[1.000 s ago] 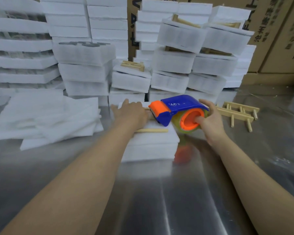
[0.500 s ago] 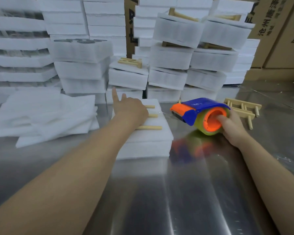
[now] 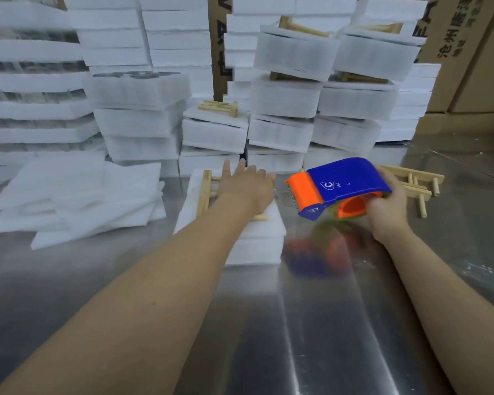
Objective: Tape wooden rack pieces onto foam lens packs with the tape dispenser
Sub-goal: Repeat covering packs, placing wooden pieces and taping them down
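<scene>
Foam pack (image 3: pixel 257 240) is bearing the wooden rack piece (image 3: pixel 205 192), left hand (image 3: pixel 247 188) pressing it with straight fingers; right hand (image 3: pixel 388 212) is gripping the tape dispenser (image 3: pixel 342 183) just beyond the pack's right edge, above the steel table (image 3: pixel 297 337).

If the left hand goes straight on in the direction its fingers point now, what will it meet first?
Most likely the low stack of white foam packs right behind the flat white foam pack under the left hand, whose straight fingers point at it. How far apart they lie is unclear.
</scene>
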Action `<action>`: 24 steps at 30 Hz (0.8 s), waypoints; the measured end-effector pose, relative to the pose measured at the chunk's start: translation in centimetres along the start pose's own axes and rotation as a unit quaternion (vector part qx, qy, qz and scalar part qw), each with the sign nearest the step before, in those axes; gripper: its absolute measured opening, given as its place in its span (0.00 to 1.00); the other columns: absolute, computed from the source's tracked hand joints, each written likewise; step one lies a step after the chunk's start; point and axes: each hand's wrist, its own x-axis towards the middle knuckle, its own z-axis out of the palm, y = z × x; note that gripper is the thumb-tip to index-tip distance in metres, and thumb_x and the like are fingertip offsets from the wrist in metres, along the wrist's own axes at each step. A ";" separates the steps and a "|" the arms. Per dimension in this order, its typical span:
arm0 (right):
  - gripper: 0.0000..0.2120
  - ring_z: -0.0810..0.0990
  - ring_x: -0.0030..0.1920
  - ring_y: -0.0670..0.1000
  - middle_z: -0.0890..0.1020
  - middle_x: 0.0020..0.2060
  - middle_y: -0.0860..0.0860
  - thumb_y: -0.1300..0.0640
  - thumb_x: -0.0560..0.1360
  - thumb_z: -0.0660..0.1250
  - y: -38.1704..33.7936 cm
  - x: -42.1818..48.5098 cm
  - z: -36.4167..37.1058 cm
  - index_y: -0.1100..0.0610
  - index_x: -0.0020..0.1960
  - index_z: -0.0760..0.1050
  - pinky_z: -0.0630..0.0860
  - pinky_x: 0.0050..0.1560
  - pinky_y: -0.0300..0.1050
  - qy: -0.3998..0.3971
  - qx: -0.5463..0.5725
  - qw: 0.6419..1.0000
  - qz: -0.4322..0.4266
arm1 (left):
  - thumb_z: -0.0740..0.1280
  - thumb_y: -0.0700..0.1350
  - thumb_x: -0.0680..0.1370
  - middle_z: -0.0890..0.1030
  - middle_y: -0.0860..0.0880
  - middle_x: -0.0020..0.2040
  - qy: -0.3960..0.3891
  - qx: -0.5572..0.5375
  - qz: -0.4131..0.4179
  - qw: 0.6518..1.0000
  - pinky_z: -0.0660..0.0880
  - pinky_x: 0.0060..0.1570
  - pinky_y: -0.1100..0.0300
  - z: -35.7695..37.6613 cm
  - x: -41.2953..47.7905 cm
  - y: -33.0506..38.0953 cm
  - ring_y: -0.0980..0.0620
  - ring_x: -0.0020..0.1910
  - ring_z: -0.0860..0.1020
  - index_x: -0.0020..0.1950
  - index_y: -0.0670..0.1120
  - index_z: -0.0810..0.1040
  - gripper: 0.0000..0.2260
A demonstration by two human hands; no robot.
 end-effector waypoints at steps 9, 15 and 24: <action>0.25 0.79 0.44 0.36 0.80 0.53 0.53 0.79 0.70 0.61 0.4 0.8 -2.0 0.60 0.63 0.74 0.75 0.41 0.27 0.025 -0.058 0.998 0.026 | 0.39 0.54 0.83 0.65 0.49 0.75 -0.017 -0.032 0.004 0.999 0.42 0.74 0.40 -0.1 0.1 -0.8 0.44 0.74 0.60 0.74 0.50 0.63 0.24; 0.24 0.79 0.44 0.31 0.78 0.51 0.49 0.79 0.71 0.61 0.3 0.5 -2.3 0.62 0.63 0.73 0.74 0.42 0.26 0.037 -0.072 0.997 0.016 | 0.47 0.55 0.84 0.72 0.50 0.67 -0.017 -0.077 0.111 0.991 0.43 0.73 0.41 -0.4 0.1 -0.7 0.47 0.76 0.57 0.61 0.53 0.74 0.18; 0.26 0.77 0.55 0.43 0.78 0.60 0.53 0.77 0.72 0.63 -0.3 0.3 -1.8 0.59 0.66 0.71 0.72 0.45 0.23 0.003 -0.125 0.992 -0.008 | 0.58 0.46 0.76 0.77 0.44 0.47 0.023 -0.022 0.045 0.998 0.64 0.43 0.59 -0.3 0.3 2.4 0.45 0.47 0.71 0.38 0.45 0.71 0.09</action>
